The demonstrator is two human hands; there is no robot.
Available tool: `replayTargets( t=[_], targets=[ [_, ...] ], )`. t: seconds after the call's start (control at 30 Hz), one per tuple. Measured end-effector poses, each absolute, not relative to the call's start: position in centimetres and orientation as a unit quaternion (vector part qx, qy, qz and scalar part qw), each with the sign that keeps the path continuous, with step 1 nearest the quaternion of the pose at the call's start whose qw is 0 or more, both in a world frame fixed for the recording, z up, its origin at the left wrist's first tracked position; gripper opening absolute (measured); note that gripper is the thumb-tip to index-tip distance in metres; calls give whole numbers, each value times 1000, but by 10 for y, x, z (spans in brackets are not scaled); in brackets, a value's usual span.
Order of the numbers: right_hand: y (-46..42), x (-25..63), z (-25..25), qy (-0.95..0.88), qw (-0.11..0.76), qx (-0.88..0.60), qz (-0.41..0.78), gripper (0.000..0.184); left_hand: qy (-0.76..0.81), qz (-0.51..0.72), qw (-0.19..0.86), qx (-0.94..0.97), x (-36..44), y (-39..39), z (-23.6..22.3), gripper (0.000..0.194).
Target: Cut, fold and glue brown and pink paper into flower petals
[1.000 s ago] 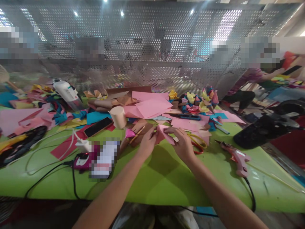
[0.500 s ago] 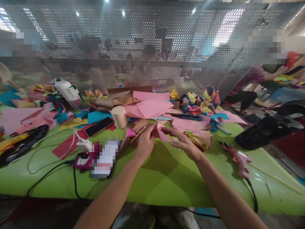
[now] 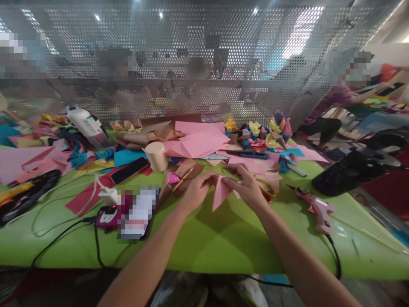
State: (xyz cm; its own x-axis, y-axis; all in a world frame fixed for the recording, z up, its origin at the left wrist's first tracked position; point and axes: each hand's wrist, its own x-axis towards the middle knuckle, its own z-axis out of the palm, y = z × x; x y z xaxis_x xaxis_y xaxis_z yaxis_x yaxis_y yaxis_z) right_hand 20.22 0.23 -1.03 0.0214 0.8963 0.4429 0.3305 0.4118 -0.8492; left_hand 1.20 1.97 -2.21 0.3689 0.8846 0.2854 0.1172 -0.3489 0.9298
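Both hands meet above the green table point(image 3: 223, 243) on a small folded pink paper point(image 3: 220, 194) that hangs point down. My left hand point(image 3: 195, 192) pinches its upper left corner. My right hand point(image 3: 245, 187) pinches its upper right edge with the fingers curled. The paper is lifted a little off the table. Just behind my right hand lie yellow-handled scissors point(image 3: 267, 189). A pencil point(image 3: 182, 180) and brown paper scraps sit just behind my left hand.
A pink glue gun point(image 3: 315, 208) with a black cord lies right. A phone point(image 3: 130, 170), a paper cup point(image 3: 156, 156), a white bottle point(image 3: 86, 124), pink sheets point(image 3: 201, 143) and folded paper pieces point(image 3: 265, 134) crowd the back. Cables run left. A perforated metal screen stands behind; a person sits far right.
The pink paper went from lying folded against the table to being held up point down between both hands. My right hand closed back onto it after stretching out flat.
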Motion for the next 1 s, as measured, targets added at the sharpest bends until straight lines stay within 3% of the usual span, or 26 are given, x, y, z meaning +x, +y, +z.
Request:
replayTargets(
  t=[0.17, 0.37, 0.63, 1.0],
  targets=[
    [1, 205, -5, -625, 482, -475, 388, 35, 354, 409, 495, 680, 10, 17, -15, 20],
    [2, 202, -9, -532, 494, -455, 516, 44, 333, 394, 571, 639, 9, 17, -13, 13],
    [2, 201, -8, -521, 492, -448, 535, 44, 328, 385, 581, 638, 8, 16, -7, 34],
    [2, 202, -11, -555, 479, -444, 515, 33, 335, 382, 529, 680, 9, 16, -9, 26]
  ],
)
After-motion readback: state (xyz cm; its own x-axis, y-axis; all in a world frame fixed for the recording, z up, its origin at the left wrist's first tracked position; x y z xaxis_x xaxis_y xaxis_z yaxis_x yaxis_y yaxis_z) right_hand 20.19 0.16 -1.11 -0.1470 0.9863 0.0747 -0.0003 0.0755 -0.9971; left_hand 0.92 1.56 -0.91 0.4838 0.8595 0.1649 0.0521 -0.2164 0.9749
